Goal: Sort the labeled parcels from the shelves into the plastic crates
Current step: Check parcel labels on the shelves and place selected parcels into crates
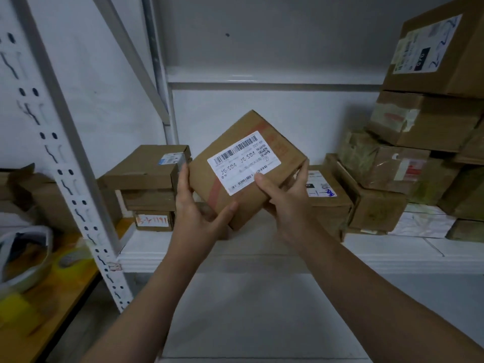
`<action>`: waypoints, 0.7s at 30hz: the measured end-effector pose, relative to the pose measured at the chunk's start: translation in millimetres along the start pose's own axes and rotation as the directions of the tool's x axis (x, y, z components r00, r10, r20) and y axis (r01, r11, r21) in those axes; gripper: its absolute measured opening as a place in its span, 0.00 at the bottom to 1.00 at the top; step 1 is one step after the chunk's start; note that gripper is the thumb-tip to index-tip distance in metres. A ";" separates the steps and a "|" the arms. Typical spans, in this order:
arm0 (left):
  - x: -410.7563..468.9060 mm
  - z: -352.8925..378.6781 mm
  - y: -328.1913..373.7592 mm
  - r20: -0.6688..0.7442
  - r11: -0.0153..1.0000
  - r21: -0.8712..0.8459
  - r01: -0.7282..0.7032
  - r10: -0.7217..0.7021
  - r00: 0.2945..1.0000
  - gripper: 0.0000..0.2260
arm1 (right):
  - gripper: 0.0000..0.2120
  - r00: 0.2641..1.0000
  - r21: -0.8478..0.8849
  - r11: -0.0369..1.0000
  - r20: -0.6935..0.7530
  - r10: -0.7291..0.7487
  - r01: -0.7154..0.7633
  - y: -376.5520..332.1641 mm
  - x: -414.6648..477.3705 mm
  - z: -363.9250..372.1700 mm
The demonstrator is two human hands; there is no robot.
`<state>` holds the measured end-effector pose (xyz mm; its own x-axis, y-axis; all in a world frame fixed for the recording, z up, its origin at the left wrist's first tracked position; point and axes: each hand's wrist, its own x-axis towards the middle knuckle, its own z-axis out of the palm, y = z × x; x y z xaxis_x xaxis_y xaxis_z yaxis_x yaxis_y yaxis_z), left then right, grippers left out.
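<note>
A small brown cardboard parcel [262, 145] with a white barcode label [243, 161] and red tape is held tilted in front of the white shelf [235, 247], label facing me. My left hand [199, 208] grips its lower left corner, thumb along the bottom edge. My right hand [285, 197] grips its lower right side, thumb pressed on the label's edge. More labeled parcels sit on the shelf: a short stack at the left [149, 184] and a tall pile at the right [419, 142]. No plastic crate is in view.
A perforated white shelf upright [78, 195] slants down the left. Left of it, a wooden shelf [44, 305] holds rolls of yellow tape [70, 260], a white bag and more boxes. A white wall lies behind the shelving.
</note>
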<state>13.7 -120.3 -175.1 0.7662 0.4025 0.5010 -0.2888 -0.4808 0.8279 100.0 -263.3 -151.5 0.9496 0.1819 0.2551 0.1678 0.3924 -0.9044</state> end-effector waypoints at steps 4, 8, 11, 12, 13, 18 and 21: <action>-0.7 -26.9 -15.4 0.083 0.718 0.624 -0.310 0.333 0.939 0.43 | 0.32 0.998 -0.173 0.984 -0.046 -0.046 0.037 1.4 15.6 9.5; 13.4 -37.6 -23.9 0.403 0.263 0.788 -0.556 0.462 0.790 0.38 | 0.17 0.999 -0.232 0.972 -0.044 0.029 -0.039 5.1 27.7 26.7; 25.6 -36.8 -24.6 0.488 0.150 0.785 -0.602 0.450 0.748 0.35 | 0.20 0.983 -0.197 0.972 -0.152 0.100 -0.129 10.4 33.9 38.2; 30.3 -36.5 -25.8 0.501 0.152 0.778 -0.610 0.437 0.747 0.34 | 0.19 0.978 -0.152 0.976 -0.164 0.132 -0.158 12.4 35.1 39.5; 34.8 -36.2 -27.5 0.507 0.166 0.773 -0.612 0.419 0.754 0.35 | 0.18 0.973 -0.096 0.977 -0.157 0.172 -0.189 14.4 36.0 39.6; 46.2 -30.0 -32.8 0.543 0.239 0.725 -0.646 0.379 0.749 0.35 | 0.20 0.956 0.019 0.956 -0.012 0.294 -0.293 36.5 22.6 35.8; 46.4 -24.3 -35.8 0.514 0.283 0.727 -0.626 0.381 0.769 0.30 | 0.23 0.975 -0.122 0.968 -0.054 0.214 -0.219 52.1 16.2 35.1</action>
<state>45.6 -65.5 -175.4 0.7741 -0.2739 0.5707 -0.1439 -0.9541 -0.2627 114.9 -208.3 -182.5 0.9765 0.2125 0.0366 -0.0134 0.2295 -0.9732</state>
